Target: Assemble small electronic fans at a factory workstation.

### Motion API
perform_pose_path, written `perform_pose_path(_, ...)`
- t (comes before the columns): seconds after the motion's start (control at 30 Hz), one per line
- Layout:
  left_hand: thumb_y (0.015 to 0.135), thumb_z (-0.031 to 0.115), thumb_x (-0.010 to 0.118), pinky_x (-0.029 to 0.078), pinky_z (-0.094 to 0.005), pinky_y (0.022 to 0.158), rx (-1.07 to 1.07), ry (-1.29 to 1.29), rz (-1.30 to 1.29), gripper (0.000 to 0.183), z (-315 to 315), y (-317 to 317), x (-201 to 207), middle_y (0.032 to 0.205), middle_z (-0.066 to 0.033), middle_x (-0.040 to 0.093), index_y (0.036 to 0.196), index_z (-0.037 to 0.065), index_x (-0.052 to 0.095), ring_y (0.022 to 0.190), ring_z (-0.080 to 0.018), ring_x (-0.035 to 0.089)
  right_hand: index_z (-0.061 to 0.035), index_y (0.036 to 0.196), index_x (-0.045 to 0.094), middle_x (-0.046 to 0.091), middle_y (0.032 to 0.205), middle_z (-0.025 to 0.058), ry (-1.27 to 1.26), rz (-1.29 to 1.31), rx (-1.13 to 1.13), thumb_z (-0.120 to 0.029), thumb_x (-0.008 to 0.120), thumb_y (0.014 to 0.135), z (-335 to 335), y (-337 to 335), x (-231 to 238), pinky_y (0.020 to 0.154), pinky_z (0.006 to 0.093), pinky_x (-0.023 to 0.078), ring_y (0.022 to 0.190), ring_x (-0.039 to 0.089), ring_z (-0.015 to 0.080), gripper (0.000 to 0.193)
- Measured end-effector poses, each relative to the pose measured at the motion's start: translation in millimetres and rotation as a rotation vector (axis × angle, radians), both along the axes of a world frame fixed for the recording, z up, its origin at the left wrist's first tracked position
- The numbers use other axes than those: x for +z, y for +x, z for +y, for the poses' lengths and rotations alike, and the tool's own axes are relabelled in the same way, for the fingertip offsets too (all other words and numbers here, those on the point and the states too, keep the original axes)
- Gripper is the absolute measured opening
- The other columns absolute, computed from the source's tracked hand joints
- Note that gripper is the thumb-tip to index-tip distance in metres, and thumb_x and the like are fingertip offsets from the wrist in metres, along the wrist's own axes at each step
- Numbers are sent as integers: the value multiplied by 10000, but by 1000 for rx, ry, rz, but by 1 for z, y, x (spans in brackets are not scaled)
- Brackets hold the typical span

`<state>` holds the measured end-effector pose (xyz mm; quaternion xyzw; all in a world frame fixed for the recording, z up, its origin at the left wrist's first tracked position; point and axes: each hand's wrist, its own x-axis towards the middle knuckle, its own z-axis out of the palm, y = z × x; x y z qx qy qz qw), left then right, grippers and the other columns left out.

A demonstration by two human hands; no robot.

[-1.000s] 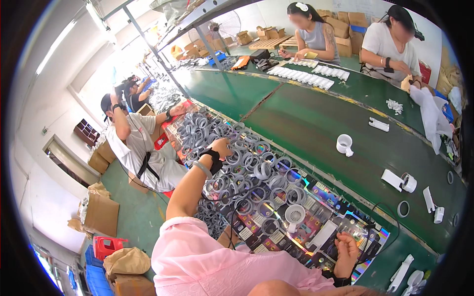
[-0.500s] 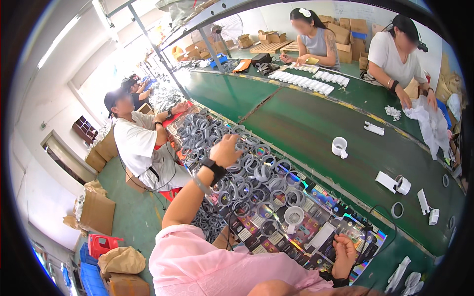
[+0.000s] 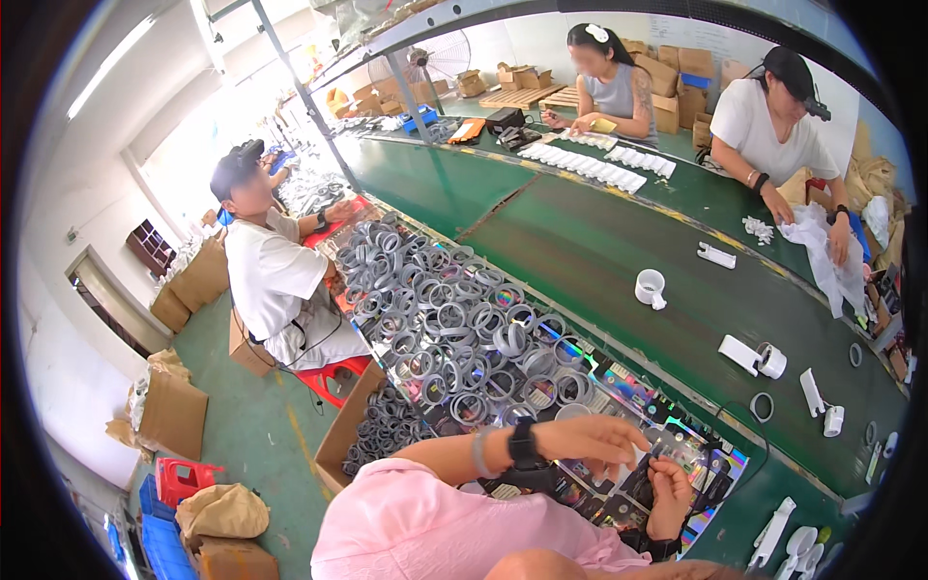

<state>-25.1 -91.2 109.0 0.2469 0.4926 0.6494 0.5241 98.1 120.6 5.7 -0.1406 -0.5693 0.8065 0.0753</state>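
A long green conveyor table [image 3: 619,261] runs from the far left to the lower right of the view, and along its near edge sits a broad heap of grey rings [image 3: 454,329], spilling toward a flat tray of small dark, iridescent pieces [image 3: 619,387]. Below that tray the two hands meet close to the body. The left hand [image 3: 590,440], wearing a black watch [image 3: 522,443] and a grey band on the wrist, lies across the frame with its fingers curled and pointing to the right; whether it pinches anything cannot be told, since the fingertips blur against the tray. The right hand [image 3: 670,483] comes up from below, fingers drawn together near its thumb as if around something small, though the piece itself is too small to make out. The two sets of fingertips are just beside each other — the left above and slightly left, the right below and slightly right — so whatever passes between them lies in that narrow gap. The ring heap lies up and to the left of both hands, nearer the left one, whose forearm runs along the heap's lower edge. Farther out on the belt stand a few white plastic parts [image 3: 754,356] — well apart from either hand.
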Motion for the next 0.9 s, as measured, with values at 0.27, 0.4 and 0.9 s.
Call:
perform_pose_path(0.27, 882, 169, 590, 452, -274, 625, 45, 11, 591, 245, 78, 21, -97, 809, -33, 611, 1104, 70, 560, 686, -126, 573, 36, 1076, 529, 588, 882, 78, -67, -19, 10, 4, 453, 871, 4, 0, -9, 757, 247, 469, 798, 570, 138, 221)
perform_pose_path(0.4, 861, 137, 596, 451, -310, 614, 156, -46, 724, 242, 74, 31, -80, 783, -81, 605, 1091, 70, 571, 668, -180, 577, 47, 1095, 522, 588, 882, 83, -64, -14, -91, 25, 435, 846, 2, -2, -15, 756, 259, 475, 792, 572, 142, 266)
perform_pose_path(0.9, 860, 98, 559, 484, -349, 643, 98, 81, 545, 229, 66, 8, -79, 862, -131, 641, 1085, 60, 580, 725, -269, 632, 16, 1074, 543, 604, 1053, 109, -152, -98, -112, -31, 522, 900, 9, 3, -4, 866, 315, 485, 956, 604, 191, 182)
